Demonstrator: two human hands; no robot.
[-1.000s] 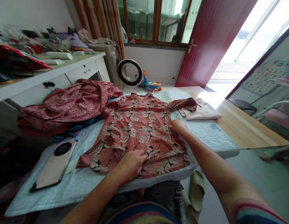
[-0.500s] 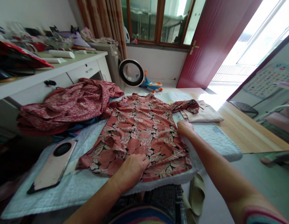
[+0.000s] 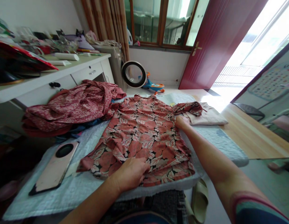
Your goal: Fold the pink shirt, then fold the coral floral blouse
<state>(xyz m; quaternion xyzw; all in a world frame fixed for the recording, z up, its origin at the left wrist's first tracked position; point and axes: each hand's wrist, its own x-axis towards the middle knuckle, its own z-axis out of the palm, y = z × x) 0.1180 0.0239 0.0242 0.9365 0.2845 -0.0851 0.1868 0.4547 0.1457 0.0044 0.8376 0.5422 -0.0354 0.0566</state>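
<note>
A coral-red floral shirt [image 3: 139, 130] lies spread out in front of me, its collar at the far end and its hem towards me. My left hand [image 3: 132, 172] is closed on the cloth near the hem, its fingertips curled down and partly hidden. At the shirt's right edge, below the sleeve, my right hand [image 3: 182, 122] pinches the side of the fabric. The right sleeve is bunched and rests against a folded beige garment [image 3: 212, 114]. Beneath the shirt is a pale blue quilted cover [image 3: 58, 202].
A heap of red patterned cloth [image 3: 74, 104] lies at the left, with a pink phone-like object [image 3: 54, 169] nearer me. Behind stand a cluttered white cabinet [image 3: 88, 73] and a washing machine's round open door [image 3: 134, 74]. Green slippers [image 3: 200, 199] are on the floor.
My left hand's fingers have curled more onto the cloth near the hem. My right hand has shifted slightly up and inward along the shirt's side. The view has turned slightly left.
</note>
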